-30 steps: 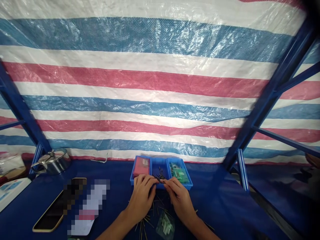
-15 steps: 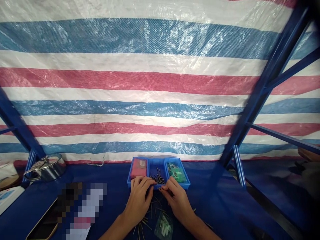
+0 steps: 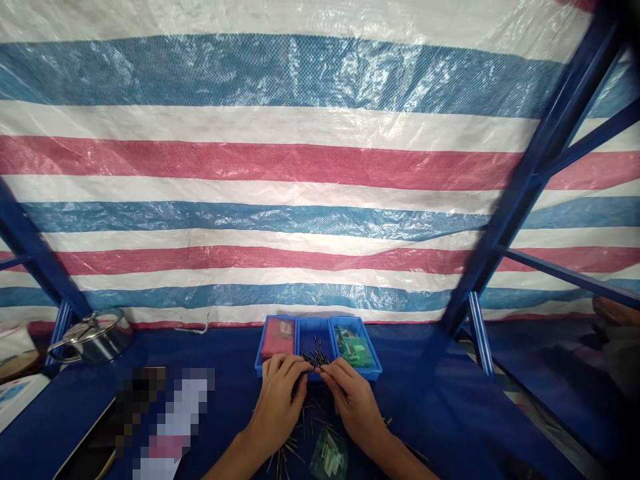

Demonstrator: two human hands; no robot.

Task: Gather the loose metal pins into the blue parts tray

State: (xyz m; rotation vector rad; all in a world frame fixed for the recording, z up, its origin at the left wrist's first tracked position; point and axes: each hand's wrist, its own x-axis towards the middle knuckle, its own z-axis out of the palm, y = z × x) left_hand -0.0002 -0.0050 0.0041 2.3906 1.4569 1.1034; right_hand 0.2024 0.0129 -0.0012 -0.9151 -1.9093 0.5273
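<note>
Both hands meet at the near edge of a blue three-compartment tray (image 3: 373, 367) on the blue table. My left hand (image 3: 280, 397) has its fingers curled and pinched near the middle compartment, which holds thin dark pins (image 3: 317, 353). My right hand (image 3: 353, 397) is also pinched, its fingertips touching the left hand's over the pins. What each pinch holds is too small to make out. The tray's left compartment holds a red block (image 3: 278, 337), the right one green parts (image 3: 353, 347). Loose pins (image 3: 290, 450) and a small clear bag of pale parts (image 3: 330, 457) lie between my wrists.
A steel pot with a lid (image 3: 93, 333) stands at the back left. A phone (image 3: 85, 453) and a blurred card lie at the near left. Blue shelf posts (image 3: 475, 330) rise at right and left. A striped tarp (image 3: 300, 167) closes the back.
The view dropped slightly after the first frame. My hands stayed at the tray's near edge, fingertips working together over the pins, with only small finger shifts.
</note>
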